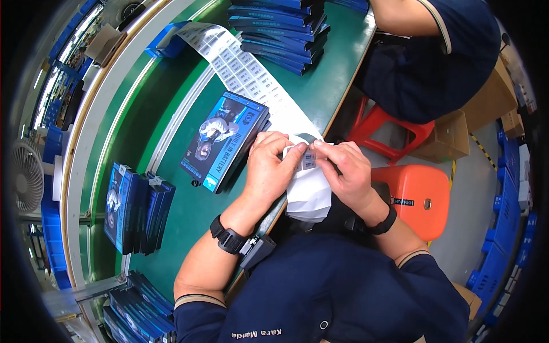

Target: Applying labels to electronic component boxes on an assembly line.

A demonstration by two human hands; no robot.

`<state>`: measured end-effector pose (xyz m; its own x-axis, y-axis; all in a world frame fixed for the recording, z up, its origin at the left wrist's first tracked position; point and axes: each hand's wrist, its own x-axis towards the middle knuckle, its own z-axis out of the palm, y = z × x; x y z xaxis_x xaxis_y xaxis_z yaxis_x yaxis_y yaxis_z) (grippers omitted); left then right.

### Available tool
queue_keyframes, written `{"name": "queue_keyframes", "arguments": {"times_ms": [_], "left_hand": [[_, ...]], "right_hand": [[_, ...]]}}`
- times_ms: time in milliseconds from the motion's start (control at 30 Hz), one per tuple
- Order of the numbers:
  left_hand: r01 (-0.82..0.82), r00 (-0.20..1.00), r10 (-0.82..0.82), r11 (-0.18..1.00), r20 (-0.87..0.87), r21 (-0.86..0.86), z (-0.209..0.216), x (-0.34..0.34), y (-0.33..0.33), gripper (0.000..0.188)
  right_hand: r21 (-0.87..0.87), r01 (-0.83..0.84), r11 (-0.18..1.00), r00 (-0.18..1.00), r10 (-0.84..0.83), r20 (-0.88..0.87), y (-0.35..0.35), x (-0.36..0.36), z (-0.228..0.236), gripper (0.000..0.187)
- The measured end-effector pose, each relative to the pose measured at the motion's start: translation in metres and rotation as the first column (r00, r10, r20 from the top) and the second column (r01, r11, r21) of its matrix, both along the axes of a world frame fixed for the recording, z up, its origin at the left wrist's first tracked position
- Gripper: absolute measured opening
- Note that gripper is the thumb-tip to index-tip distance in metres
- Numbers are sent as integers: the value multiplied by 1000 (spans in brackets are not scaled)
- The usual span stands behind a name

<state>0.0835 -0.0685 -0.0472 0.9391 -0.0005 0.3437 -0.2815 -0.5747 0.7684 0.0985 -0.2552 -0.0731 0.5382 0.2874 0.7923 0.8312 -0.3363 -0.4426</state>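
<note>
A long white strip of printed labels (pixel 251 77) runs across the bench toward me, and its loose end folds down over the bench's near edge. My left hand (pixel 267 166) is closed on the strip's left side, thumb on top. From the other side, my right hand (pixel 346 171) pinches the strip close to the left thumb. Between the fingertips a small dark grey piece (pixel 305 138) curves up; what it is I cannot make out. Left of my left hand lies a short stack of flat blue battery boxes (pixel 223 140), a pictured lid on top.
A blue holder (pixel 166 40) stands at the strip's far end. Tall stacks of blue boxes (pixel 280 34) rise at the back; more boxes (pixel 134 211) stand at left. Another person (pixel 434 63) sits at right, near a red stool (pixel 389 128) and an orange seat (pixel 420 200).
</note>
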Motion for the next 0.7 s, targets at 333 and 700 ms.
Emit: {"name": "queue_keyframes", "arguments": {"times_ms": [333, 700], "left_hand": [[1, 1000, -2, 1000, 24, 13, -3, 1, 1, 22], [2, 1000, -2, 1000, 20, 21, -2, -1, 1, 23]], "right_hand": [[-13, -7, 1000, 1000, 7, -3, 2, 3, 3, 49], [20, 30, 999, 994, -28, -104, 7, 3, 5, 40]]}}
